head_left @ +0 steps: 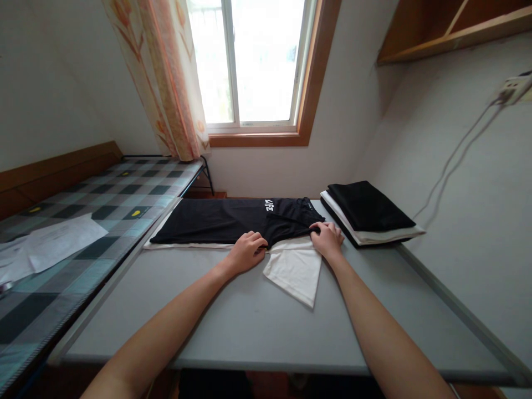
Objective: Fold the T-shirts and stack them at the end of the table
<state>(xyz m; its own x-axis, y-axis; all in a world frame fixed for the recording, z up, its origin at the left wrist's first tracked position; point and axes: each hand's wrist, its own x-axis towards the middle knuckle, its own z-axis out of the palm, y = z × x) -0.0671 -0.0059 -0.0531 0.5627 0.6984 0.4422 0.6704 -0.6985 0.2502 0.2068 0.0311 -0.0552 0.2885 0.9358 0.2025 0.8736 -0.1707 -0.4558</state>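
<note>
At the far left, loose papers [62, 238] lie on a bed [141, 178] with a checked cover, beside the left edge of the grey surface [233, 332]. On the surface, a black garment [216, 219] stretches along the far edge, its narrow end towards the far left corner and its gathered waistband to the right. It is laid lengthwise and looks mostly smooth, which probably keeps its edges easy to line up. Beneath it, a white garment [297, 269] shows as a thin strip along the near side, and a wide flap of it spreads towards the near edge.

The left hand [248, 252] rests at the black garment's near side, fingers curled down on the cloth, seemingly to steady it; whether the grip is closed on a fold cannot be told. Further right, the right hand [328, 239] has its grip closed on the near corner of the waistband, apparently to control that end. The two hands are apart, with the white flap between them, perhaps so that the stretch of cloth stays taut. Just beyond the right hand, a stack of folded black and white cloth [369, 213] sits near the far right corner, beside the waistband.
</note>
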